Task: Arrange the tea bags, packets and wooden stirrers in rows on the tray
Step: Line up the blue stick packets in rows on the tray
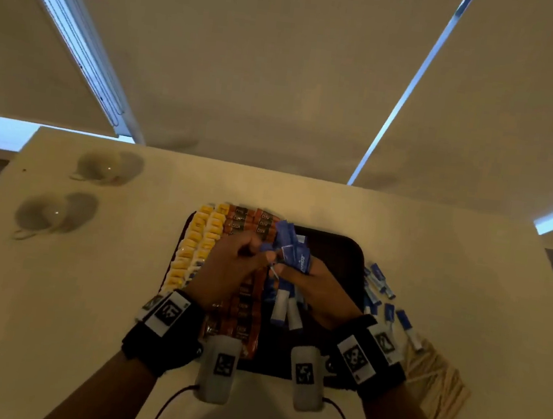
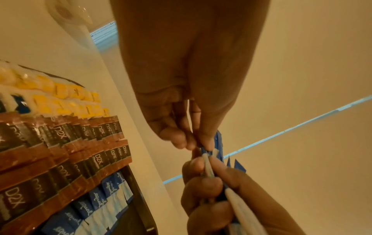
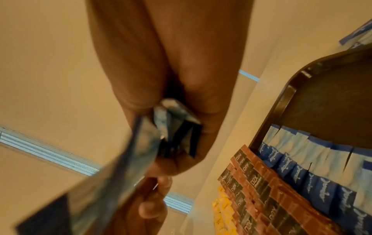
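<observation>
A dark tray (image 1: 335,257) holds rows of yellow tea bags (image 1: 195,245), brown D2X packets (image 1: 244,312) and blue packets (image 1: 282,308). Both hands hover over the tray's middle. My right hand (image 1: 292,271) grips a bundle of blue packets (image 1: 293,249), seen close in the right wrist view (image 3: 177,132). My left hand (image 1: 263,252) pinches the end of one blue packet (image 2: 217,143) in that bundle, fingertips meeting the right hand's. More loose blue packets (image 1: 385,297) and a heap of wooden stirrers (image 1: 434,382) lie on the table right of the tray.
Two upturned glass cups (image 1: 97,165) (image 1: 40,213) stand at the table's far left. The tray's right half shows bare dark surface. Cream window blinds hang behind the table's far edge.
</observation>
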Tool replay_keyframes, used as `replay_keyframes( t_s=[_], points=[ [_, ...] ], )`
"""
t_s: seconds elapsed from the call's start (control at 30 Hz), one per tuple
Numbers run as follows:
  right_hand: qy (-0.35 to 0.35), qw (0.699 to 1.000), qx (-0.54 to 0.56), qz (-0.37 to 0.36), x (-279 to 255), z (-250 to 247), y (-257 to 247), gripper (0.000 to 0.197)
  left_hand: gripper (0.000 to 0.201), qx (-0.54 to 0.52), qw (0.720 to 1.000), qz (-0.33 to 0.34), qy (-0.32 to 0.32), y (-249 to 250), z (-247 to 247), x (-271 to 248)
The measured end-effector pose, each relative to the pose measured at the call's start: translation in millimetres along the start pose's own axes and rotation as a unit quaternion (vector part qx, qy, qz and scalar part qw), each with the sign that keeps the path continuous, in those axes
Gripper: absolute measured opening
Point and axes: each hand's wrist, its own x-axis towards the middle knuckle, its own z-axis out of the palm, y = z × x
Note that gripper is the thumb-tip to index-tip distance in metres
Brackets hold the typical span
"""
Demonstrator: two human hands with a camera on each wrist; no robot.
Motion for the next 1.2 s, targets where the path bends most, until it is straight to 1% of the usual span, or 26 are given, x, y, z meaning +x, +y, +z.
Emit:
replay_keyframes(
  t_s=[0.07, 0.13, 0.23, 0.27, 0.3, 0.33, 0.37, 0.43, 0.5, 0.6, 0.67, 0.73, 0.8, 0.87, 0.97, 1.03, 1.1, 1.17, 1.2],
  points=[
    [-0.013, 1.0, -0.001, 0.012, 1.2, 7.6, -0.8, 0.015, 0.02, -0.058, 0.998, -0.024, 0.004, 3.0, -8.4, -8.1],
    [-0.008, 1.0, -0.001, 0.027, 2.7, 13.9, -1.9, 0.012, 0.015, -0.134, 0.989, -0.05, 0.035, 1.3, -20.3, -16.0],
    [0.036, 0.999, 0.021, 0.023, 6.1, 20.9, 1.4, 0.008, 0.019, -0.216, 0.969, -0.059, 0.103, -2.0, -42.8, -25.3],
    [0.056, 0.998, 0.027, 0.013, 7.1, 23.3, 3.0, 0.01, 0.017, -0.231, 0.964, -0.061, 0.117, -3.2, -50.3, -28.3],
    [0.073, 0.997, 0.033, 0.001, 8.1, 25.9, 4.5, 0.011, 0.015, -0.24, 0.962, -0.063, 0.117, -3.6, -56.6, -31.0],
    [0.086, 0.995, 0.037, -0.011, 9.3, 28.5, 6.0, 0.011, 0.015, -0.24, 0.963, -0.071, 0.103, -4.0, -61.4, -33.5],
    [0.096, 0.994, 0.04, -0.022, 10.1, 31.5, 6.8, 0.011, 0.015, -0.231, 0.966, -0.088, 0.073, -3.2, -64.0, -35.6],
    [0.113, 0.992, 0.041, -0.038, 11.2, 37.4, 8.4, 0.01, 0.012, -0.193, 0.973, -0.126, -0.011, -2.8, -63.7, -38.7],
    [0.124, 0.99, 0.04, -0.055, 12.2, 44.0, 9.3, 0.011, 0.018, -0.166, 0.972, -0.15, -0.074, -3.7, -58.8, -38.2],
    [0.124, 0.989, 0.023, -0.07, 13.3, 54.7, 8.7, 0.014, 0.01, -0.168, 0.965, -0.157, -0.129, -4.0, -51.5, -34.5],
    [0.114, 0.991, 0.026, -0.07, 14.3, 60.5, 8.6, 0.012, 0.011, -0.171, 0.968, -0.143, -0.118, -6.8, -47.9, -32.1],
    [0.127, 0.989, 0.031, -0.074, 15.1, 62.4, 9.6, 0.01, 0.016, -0.132, 0.984, -0.107, -0.062, -12.6, -46.9, -30.7],
    [0.156, 0.985, 0.025, -0.075, 13.1, 62.6, 10.1, 0.007, 0.019, -0.079, 0.995, -0.067, -0.004, -21.9, -48.4, -30.8],
    [0.169, 0.983, 0.011, -0.076, 9.8, 62.2, 11.2, 0.005, 0.021, -0.062, 0.997, -0.033, 0.022, -31.2, -51.0, -31.3],
    [0.164, 0.985, -0.013, -0.059, 8.3, 69.3, 13.0, 0.015, 0.02, -0.017, 0.999, 0.013, 0.025, -40.6, -52.9, -32.6],
    [0.17, 0.984, -0.022, -0.054, 12.9, 77.1, 14.2, 0.012, 0.019, 0.02, 0.998, 0.055, 0.022, -43.5, -52.4, -33.5],
    [0.188, 0.98, -0.032, -0.053, 18.6, 84.6, 16.1, 0.009, 0.022, 0.065, 0.992, 0.102, 0.024, -42.5, -50.2, -35.4],
    [0.208, 0.975, -0.054, -0.06, 22.0, 88.9, 19.3, 0.011, 0.021, 0.082, 0.989, 0.119, 0.019, -41.9, -52.0, -36.4],
    [0.21, 0.974, -0.063, -0.06, 22.8, 88.6, 21.4, 0.014, 0.021, 0.075, 0.991, 0.112, 0.011, -43.6, -55.2, -36.4]
  ],
)
